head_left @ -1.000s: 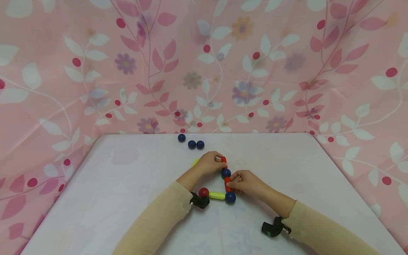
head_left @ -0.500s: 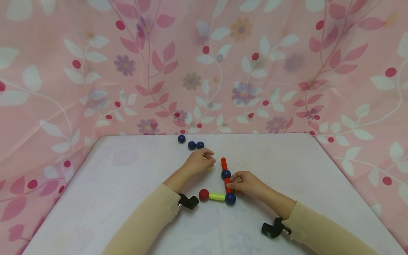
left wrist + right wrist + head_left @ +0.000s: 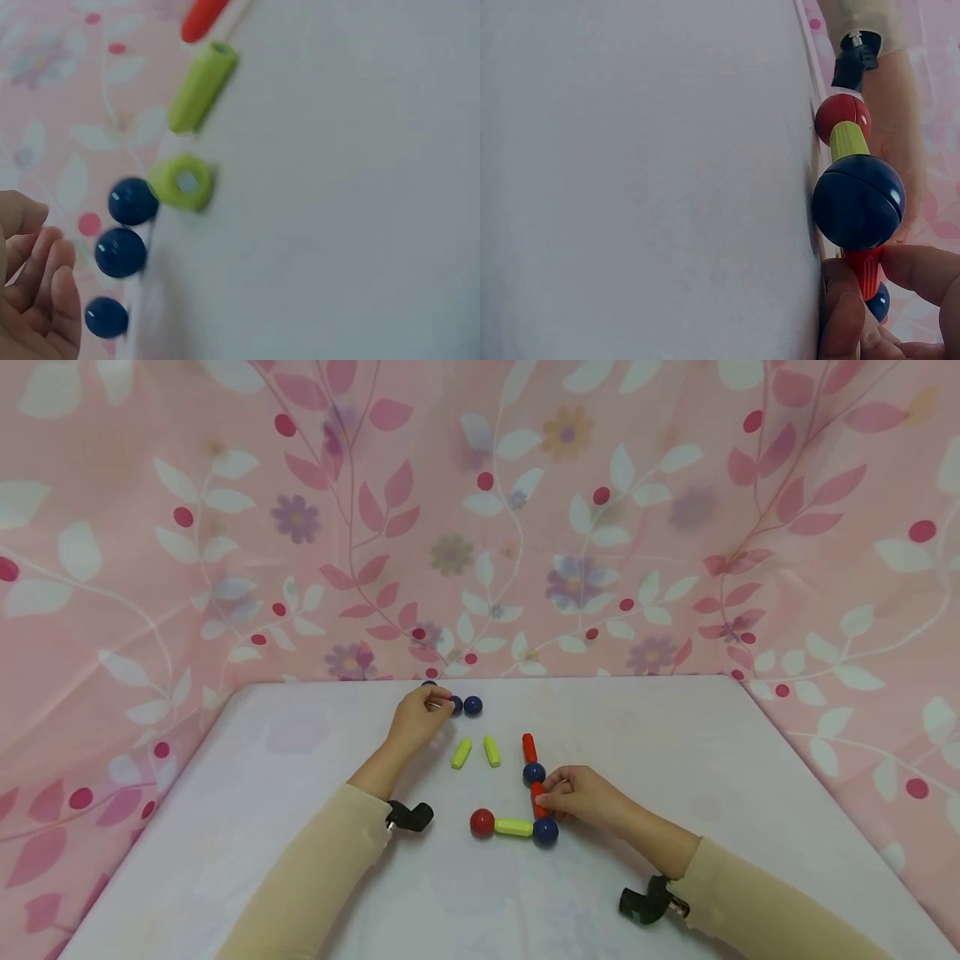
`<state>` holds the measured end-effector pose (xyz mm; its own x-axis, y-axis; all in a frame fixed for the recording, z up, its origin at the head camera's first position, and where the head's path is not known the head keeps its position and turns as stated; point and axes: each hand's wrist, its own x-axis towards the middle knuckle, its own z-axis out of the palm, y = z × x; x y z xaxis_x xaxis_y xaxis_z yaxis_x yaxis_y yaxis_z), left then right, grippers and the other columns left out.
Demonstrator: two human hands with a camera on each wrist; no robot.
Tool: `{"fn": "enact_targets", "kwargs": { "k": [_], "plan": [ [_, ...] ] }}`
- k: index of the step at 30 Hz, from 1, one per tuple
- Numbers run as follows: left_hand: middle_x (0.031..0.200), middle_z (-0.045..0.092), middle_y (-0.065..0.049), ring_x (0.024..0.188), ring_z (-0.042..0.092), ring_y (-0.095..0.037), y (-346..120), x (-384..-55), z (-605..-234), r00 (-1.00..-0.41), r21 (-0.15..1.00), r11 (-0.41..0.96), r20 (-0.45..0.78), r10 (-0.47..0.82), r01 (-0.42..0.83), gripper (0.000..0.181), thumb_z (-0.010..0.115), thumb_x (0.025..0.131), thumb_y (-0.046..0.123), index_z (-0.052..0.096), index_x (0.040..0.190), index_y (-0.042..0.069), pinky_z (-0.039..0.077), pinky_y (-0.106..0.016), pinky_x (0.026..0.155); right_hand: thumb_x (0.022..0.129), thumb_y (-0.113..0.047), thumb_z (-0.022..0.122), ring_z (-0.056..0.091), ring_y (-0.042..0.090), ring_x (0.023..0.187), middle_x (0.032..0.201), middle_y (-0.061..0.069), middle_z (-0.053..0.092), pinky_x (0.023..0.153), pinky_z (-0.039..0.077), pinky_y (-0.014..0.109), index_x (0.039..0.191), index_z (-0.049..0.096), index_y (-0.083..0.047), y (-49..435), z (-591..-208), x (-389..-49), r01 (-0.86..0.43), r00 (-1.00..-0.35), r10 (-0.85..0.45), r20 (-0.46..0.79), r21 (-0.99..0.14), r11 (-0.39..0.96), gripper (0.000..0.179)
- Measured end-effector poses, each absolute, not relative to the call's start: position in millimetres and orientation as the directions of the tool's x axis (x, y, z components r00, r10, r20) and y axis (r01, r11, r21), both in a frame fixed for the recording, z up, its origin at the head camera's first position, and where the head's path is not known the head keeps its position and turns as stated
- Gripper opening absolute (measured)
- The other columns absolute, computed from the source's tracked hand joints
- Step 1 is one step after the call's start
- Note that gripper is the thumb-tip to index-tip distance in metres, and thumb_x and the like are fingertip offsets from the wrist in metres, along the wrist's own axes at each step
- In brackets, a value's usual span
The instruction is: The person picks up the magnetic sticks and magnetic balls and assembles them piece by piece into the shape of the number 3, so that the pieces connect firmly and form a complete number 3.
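Risk: a nudge from my left hand (image 3: 417, 722), fingers loosely bent, holding nothing, could roll the loose balls (image 3: 473, 706), upper middle, off the worktop (image 3: 660, 735) | my right hand (image 3: 581, 793), fingers clamped on the lower red rod (image 3: 538, 798), lower middle, might tug it apart from the blue spheres (image 3: 546, 832) | Look: bright red, ridged

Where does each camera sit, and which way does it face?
Head: worn on the head, facing forward and down over the table; left hand, right hand and both sleeves show.
Left wrist: worn there, facing three blue balls and loose yellow-green rods; left fingers show at one edge.
Right wrist: worn there, facing the red ball; right fingers pinching a red rod and left forearm show.
Head and right wrist share this red ball and red rod.
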<state>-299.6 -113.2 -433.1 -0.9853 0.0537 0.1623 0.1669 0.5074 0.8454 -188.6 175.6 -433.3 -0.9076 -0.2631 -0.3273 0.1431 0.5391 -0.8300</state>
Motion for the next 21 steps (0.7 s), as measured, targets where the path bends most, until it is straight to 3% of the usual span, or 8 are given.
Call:
{"fn": "enact_targets", "kwargs": {
  "k": [8, 13, 21],
  "plan": [
    [0.126, 0.061, -0.015, 0.116, 0.056, -0.029, -124.4, -320.6, -442.6, -0.979, 0.891, 0.447, 0.151, -0.139, 0.074, 0.039, 0.069, 0.094, 0.016, 0.061, 0.129, 0.003, 0.047, -0.042, 0.098, 0.091, -0.019, 0.075, 0.061, 0.017, 0.072, 0.078, 0.003, 0.069, 0.068, 0.054, 0.030, 0.109, 0.061, 0.001, 176.5, -436.0, -190.5, 0.138, -0.907, -0.270, -0.322, -0.835, 0.533, 0.030],
    [0.149, 0.047, -0.015, 0.136, 0.042, -0.033, -126.3, -332.7, -448.0, -0.988, 0.882, 0.469, 0.103, -0.117, 0.037, 0.054, 0.066, 0.096, 0.018, 0.048, 0.146, 0.007, 0.036, -0.047, 0.111, 0.092, -0.019, 0.075, 0.061, 0.016, 0.072, 0.079, 0.003, 0.069, 0.068, 0.054, 0.030, 0.109, 0.061, 0.002, 177.4, -434.1, -190.1, 0.122, -0.904, -0.293, -0.311, -0.845, 0.521, 0.030],
    [0.152, 0.042, -0.022, 0.142, 0.038, -0.036, -126.4, -344.2, -459.4, -0.993, 0.813, 0.578, 0.107, -0.040, 0.064, 0.052, 0.062, 0.099, 0.017, 0.048, 0.148, 0.005, 0.028, -0.045, 0.116, 0.091, -0.019, 0.075, 0.061, 0.016, 0.071, 0.079, 0.003, 0.069, 0.068, 0.054, 0.031, 0.109, 0.062, 0.001, 176.0, -433.9, -189.6, 0.121, -0.903, -0.291, -0.315, -0.838, 0.532, 0.029]
  ]
}}
